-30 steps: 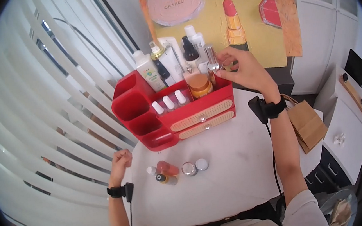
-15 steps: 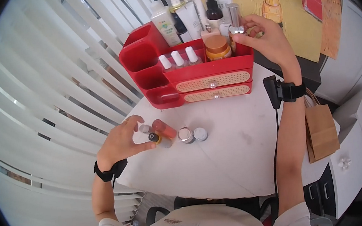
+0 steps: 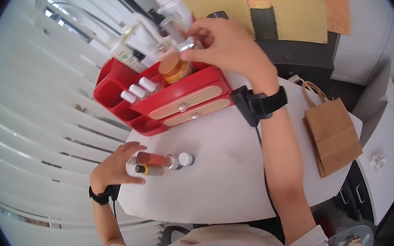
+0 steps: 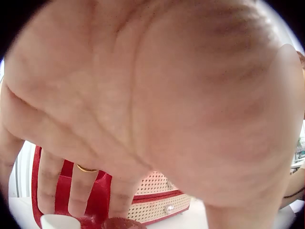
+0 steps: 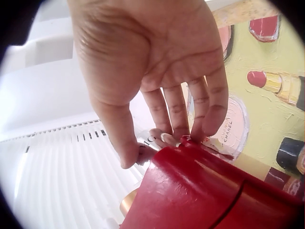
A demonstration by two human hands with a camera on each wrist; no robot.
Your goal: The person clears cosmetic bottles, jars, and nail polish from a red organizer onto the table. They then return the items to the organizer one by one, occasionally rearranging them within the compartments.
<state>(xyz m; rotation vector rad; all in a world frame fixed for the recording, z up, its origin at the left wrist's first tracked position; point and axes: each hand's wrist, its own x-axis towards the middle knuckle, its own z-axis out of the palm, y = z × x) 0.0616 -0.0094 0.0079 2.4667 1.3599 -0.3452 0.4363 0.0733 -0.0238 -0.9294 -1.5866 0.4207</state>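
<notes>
My left hand (image 3: 115, 167) is low over the table's left part, thumb and fingers spread either side of a group of small bottles. In that group lie a pink-red bottle (image 3: 152, 159) and a clear bottle with a black and yellow top (image 3: 150, 169). A white cap (image 4: 59, 221) shows below the straight fingers in the left wrist view. My right hand (image 3: 230, 47) grips a silver-capped bottle (image 3: 173, 29) between thumb and fingers at the right end of the red organizer (image 3: 175, 101). The organizer's wall hides most of that bottle in the right wrist view.
Two small round jars, one white-lidded (image 3: 186, 159), stand right of the bottles. An orange-lidded jar (image 3: 174, 67), white-capped small bottles (image 3: 138, 90) and taller bottles fill the organizer. A brown paper bag (image 3: 335, 135) stands at the right; blinds (image 3: 35, 140) hang at the left.
My left hand has moved from a loose curl at the table's left edge to the small bottles, its fingers opening around them. The right hand stays at the silver-capped bottle; the head view has shifted.
</notes>
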